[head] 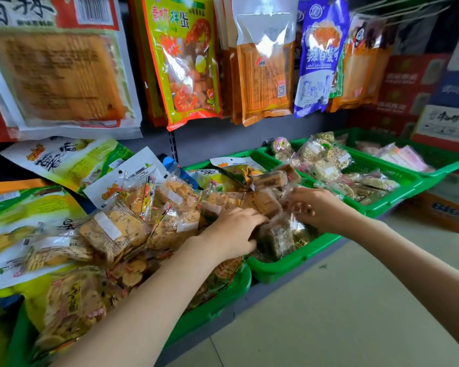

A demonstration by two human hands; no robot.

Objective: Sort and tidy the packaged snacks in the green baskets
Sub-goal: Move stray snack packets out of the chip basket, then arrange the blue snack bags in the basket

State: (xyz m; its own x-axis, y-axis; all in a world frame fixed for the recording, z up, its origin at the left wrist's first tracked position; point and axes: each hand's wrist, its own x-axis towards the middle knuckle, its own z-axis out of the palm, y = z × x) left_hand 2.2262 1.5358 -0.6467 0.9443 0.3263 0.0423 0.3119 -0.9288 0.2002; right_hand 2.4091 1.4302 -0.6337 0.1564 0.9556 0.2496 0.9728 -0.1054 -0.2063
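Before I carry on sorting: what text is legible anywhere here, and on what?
"香辣": top-left hanging pack.
"拌蛋": hanging shrimp pack, preceded by two characters too blurred to read.
Blue hanging pack: large characters blurred.
Orange box, red cartons, basket snack labels: unreadable.

Four green baskets are counted along the shelf: the nearest basket [223,295], the second basket [297,258], the third basket [398,192] and the farthest basket [445,160]. Two hands are seen, the left hand [233,231] and the right hand [316,207]. At least six hanging snack bags are counted above the baskets, among them one yellow-green shrimp bag [188,62], one blue and white bag [321,56] and one large white and orange bag [61,70]. The clear cracker packets [114,231] heaped in the nearest basket are too many and too overlapped to be counted. Several stacked cartons [414,83] are seen at the far right; their exact number cannot be told.
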